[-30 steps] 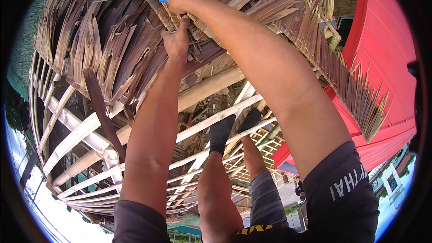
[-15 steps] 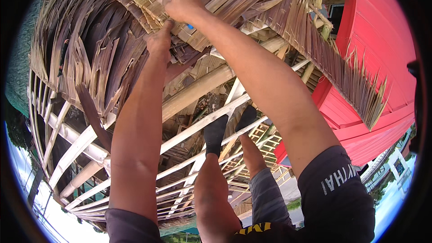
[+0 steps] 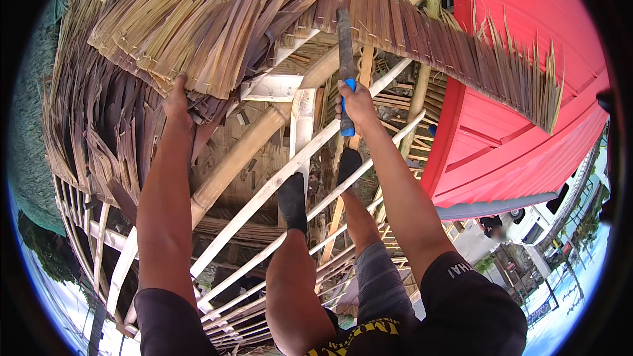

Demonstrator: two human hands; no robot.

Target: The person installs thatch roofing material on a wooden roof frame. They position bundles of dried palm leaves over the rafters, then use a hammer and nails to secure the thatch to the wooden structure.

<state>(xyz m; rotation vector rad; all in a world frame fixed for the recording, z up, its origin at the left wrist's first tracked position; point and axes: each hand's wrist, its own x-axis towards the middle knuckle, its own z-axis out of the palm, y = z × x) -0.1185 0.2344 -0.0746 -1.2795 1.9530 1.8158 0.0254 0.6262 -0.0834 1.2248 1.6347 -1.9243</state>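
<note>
In my right hand [image 3: 357, 104], closed around its blue handle, is a machete [image 3: 345, 43] with a long dark blade, held upright in front of the roof frame. My left hand [image 3: 177, 100] is closed on the lower edge of a stitched palm-leaf thatch panel [image 3: 191, 33], its fingers partly hidden under the leaves. Older, darker thatch [image 3: 109, 115] lies below and left of that panel. Between the hands, pale wooden beams and a thick bamboo pole [image 3: 237, 148] show through the uncovered part of the roof.
My feet in black socks [image 3: 292, 201] rest among the slanting wooden battens [image 3: 264, 188], with gaps open to the space below. A strip of thatch [image 3: 461, 59] runs right over a red metal roof [image 3: 508, 138]. Vehicles [image 3: 527, 224] stand on the ground at lower right.
The machete and my right hand have moved down and right, away from the thatch. My left hand has shifted left and down with the panel edge. The view has turned slightly.
</note>
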